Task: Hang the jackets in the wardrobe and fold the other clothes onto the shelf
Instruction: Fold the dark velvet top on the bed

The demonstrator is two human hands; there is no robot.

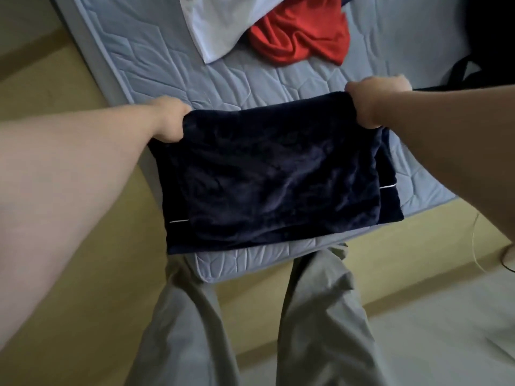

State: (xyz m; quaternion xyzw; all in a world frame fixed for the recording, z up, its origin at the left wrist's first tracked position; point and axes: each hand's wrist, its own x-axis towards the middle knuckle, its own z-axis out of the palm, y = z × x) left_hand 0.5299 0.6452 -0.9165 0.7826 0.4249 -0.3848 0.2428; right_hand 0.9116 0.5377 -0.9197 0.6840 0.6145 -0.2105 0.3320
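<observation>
A dark navy velvety garment (267, 176) with thin white piping lies folded on the near corner of the light blue quilted mattress (156, 65). My left hand (170, 121) grips its far left corner and my right hand (376, 103) grips its far right corner, fingers curled round the fabric edge. Farther back on the mattress a crumpled red garment (303, 37) lies beside a white garment (214, 26).
A black bag or dark clothing (473, 71) sits at the mattress's right edge. The yellowish bed frame (83, 218) runs along the left and front. My legs in grey trousers (320, 316) stand at the bed corner on a pale floor (432, 330).
</observation>
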